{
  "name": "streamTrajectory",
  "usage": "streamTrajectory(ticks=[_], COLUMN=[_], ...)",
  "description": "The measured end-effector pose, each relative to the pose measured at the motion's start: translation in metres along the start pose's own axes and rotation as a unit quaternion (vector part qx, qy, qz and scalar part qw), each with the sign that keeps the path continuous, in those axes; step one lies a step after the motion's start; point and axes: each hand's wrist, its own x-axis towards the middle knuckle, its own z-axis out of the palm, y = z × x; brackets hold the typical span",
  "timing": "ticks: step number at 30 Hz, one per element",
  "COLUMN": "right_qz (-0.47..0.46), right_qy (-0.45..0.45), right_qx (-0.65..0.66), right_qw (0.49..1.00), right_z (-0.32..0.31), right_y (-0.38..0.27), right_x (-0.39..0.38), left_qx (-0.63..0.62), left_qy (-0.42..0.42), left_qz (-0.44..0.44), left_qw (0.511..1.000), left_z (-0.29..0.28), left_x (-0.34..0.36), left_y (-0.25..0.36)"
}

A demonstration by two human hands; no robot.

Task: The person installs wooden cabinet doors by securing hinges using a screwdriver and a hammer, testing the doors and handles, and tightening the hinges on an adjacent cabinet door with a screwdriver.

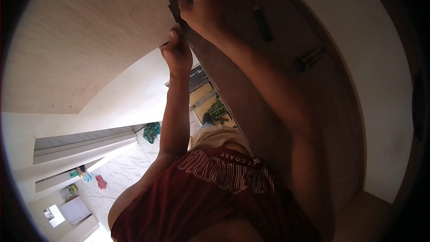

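A pale wood-grain panel point(98, 36), like a cabinet door, fills the upper left. My left hand point(177, 56) is closed on its lower right edge, with the thumb up. Just above it, my right hand point(201, 11) has its fingers curled in beside the panel's edge, at the dark opening of a cabinet. A small dark piece point(174, 11) shows at the edge by those fingers; whether it is held cannot be made out. Right of that hand, a screwdriver point(262, 23) with a dark handle lies on the brown cabinet surface point(286, 80).
Some dark, tube-like objects point(310, 59) lie farther right on the brown surface. A curved white wall point(371, 71) bounds it. Far below on the left are a marble-patterned floor point(121, 163), a green cloth or bag point(151, 132) and a red cloth point(101, 182). A green crate point(218, 110) stands below.
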Motion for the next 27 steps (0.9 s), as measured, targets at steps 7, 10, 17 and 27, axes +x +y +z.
streamTrajectory(ticks=[7,10,17,27], right_qz=[-0.036,-0.055,-0.113,-0.147], right_qy=[0.05,0.047,0.095,0.115], right_qx=[0.006,0.001,0.007,0.001], right_qw=[0.998,0.997,0.989,0.982], right_z=[0.002,0.001,0.006,0.012], right_y=[-0.007,-0.007,-0.008,0.001], right_x=[-0.006,-0.009,-0.01,-0.007], left_qx=[0.042,0.057,0.027,0.0], left_qy=[0.003,0.004,0.033,0.015], left_qz=[-0.01,-0.014,-0.013,0.003], left_qw=[0.999,0.998,0.999,1.0], left_z=[-0.001,-0.002,-0.004,-0.005], left_x=[-0.001,-0.001,0.0,0.0], left_y=[0.001,0.002,-0.002,-0.007])
